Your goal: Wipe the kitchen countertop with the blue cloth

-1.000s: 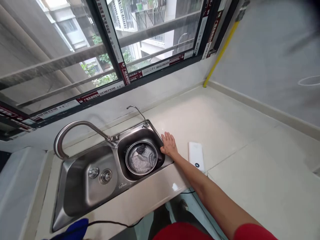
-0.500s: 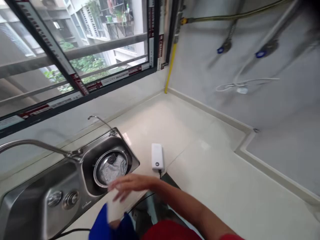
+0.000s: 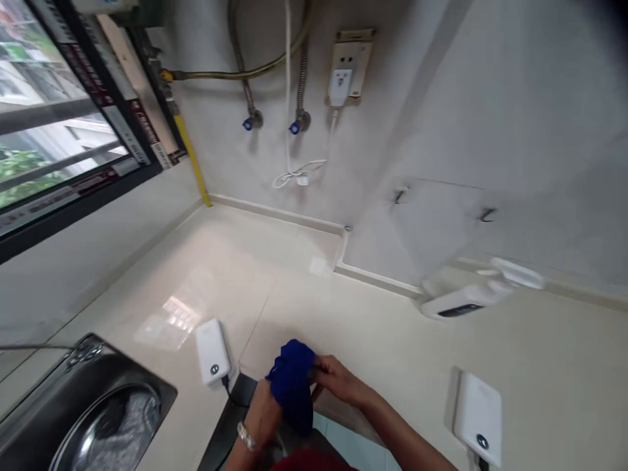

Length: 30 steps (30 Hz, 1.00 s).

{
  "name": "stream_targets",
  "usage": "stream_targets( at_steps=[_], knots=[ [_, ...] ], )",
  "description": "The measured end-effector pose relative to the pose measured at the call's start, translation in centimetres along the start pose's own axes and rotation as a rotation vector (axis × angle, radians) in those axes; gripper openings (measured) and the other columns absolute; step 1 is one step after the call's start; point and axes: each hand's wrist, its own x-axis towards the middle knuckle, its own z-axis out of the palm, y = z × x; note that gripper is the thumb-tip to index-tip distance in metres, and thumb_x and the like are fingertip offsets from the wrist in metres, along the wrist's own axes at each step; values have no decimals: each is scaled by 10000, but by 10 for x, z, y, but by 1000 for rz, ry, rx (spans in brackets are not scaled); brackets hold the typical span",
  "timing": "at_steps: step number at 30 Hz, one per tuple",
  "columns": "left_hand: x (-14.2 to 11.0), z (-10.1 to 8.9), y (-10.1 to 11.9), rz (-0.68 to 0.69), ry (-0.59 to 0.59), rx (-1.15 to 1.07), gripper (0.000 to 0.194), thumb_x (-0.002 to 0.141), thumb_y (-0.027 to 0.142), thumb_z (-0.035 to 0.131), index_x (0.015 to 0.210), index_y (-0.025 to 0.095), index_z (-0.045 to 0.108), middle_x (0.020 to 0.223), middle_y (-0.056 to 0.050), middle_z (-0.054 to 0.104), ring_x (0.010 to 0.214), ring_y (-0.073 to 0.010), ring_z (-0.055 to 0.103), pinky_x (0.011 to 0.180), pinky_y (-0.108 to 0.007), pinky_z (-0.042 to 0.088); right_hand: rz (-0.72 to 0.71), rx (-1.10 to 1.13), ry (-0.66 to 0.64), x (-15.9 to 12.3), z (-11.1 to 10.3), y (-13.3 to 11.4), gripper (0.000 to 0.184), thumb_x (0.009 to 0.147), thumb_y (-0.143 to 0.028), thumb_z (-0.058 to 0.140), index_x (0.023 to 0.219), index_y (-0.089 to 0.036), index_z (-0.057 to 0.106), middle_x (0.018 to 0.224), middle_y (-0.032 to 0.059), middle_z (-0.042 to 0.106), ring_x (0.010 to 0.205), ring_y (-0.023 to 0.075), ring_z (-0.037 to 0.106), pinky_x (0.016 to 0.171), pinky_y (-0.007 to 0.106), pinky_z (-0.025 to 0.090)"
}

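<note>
A dark blue cloth (image 3: pixel 294 376) is bunched up between my two hands, above the front edge of the counter (image 3: pixel 353 307). My left hand (image 3: pixel 263 411), with a silvery band at the wrist, is closed on the cloth's left side, its fingertips hidden behind the fabric. On the other side, my right hand (image 3: pixel 338 379) pinches the cloth's right edge with bent fingers. Part of the cloth hangs down below the hands.
A white power bank (image 3: pixel 212 352) with a black cable lies left of my hands, and another white power bank (image 3: pixel 478 418) is at the right. A white spray bottle (image 3: pixel 471 297) lies by the wall. At lower left, a metal basin (image 3: pixel 66 435) sits inside the steel sink (image 3: pixel 29 405).
The view has swung right, away from the sink and window. My right hand, earlier stretched out near the basin, now grips the blue cloth. The cloth has come up between both hands.
</note>
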Motion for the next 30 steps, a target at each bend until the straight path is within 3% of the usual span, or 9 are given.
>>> stream_targets(
  at_steps=[3,6,10,12,15,18,22,27,30],
  knots=[
    [37,-14,23,-23,57,-79,393,853,491,379,805,263,696,748,-52,685,784,-214,612,828,-345,525,-130,-182,400,-19,-23,-4,415,864,-576,544,868,-184,682,728,6,613,714,148,581,694,319,534],
    [70,-34,35,-83,82,-39,410,804,572,437,595,240,558,564,-20,586,575,-181,552,599,-319,492,-238,-269,756,-41,-43,-24,401,889,-564,512,993,-215,680,782,10,644,751,162,578,754,319,506],
    [115,-65,39,-109,73,-25,516,827,670,354,598,230,497,437,21,469,438,-148,485,472,-266,400,-323,-199,916,-63,-68,-39,464,915,-575,450,1109,-199,641,887,40,687,799,182,614,773,325,505],
    [135,-75,34,-74,93,163,503,869,610,330,616,225,531,484,11,527,515,-148,550,556,-254,444,-163,-393,968,-71,-79,-30,488,948,-554,364,1147,-188,617,847,45,688,784,185,634,774,330,508],
    [155,-80,19,-120,77,484,285,792,430,555,608,214,591,624,-40,648,677,-212,647,691,-326,491,213,-741,1005,-81,-85,0,374,924,-442,430,1118,-189,627,835,66,693,835,220,667,817,374,506],
    [164,-71,5,-155,110,570,156,776,324,577,781,200,671,824,-120,715,816,-309,677,757,-451,499,329,-856,1033,-84,-81,27,362,839,-305,540,1161,-161,620,1104,159,677,1023,285,651,902,448,484],
    [166,-33,4,32,77,548,358,915,354,405,1192,259,610,1180,-92,684,1067,-236,639,902,-402,496,227,-1001,1013,-46,-74,36,526,913,-307,430,1416,-153,425,1464,146,463,1357,248,429,1119,438,346],
    [165,25,-9,299,-42,567,461,842,276,566,1302,302,584,1460,-59,501,1369,-262,418,1156,-495,303,46,-1249,974,19,-68,49,450,902,-326,496,1344,-243,507,1451,79,484,1386,255,369,1157,499,268],
    [172,27,-36,347,75,575,478,924,249,382,1378,225,529,1484,-103,465,1376,-230,412,1175,-457,292,49,-1270,1071,4,-60,74,343,906,-300,488,1230,-228,573,1373,90,528,1319,223,437,1137,448,310]
  ],
)
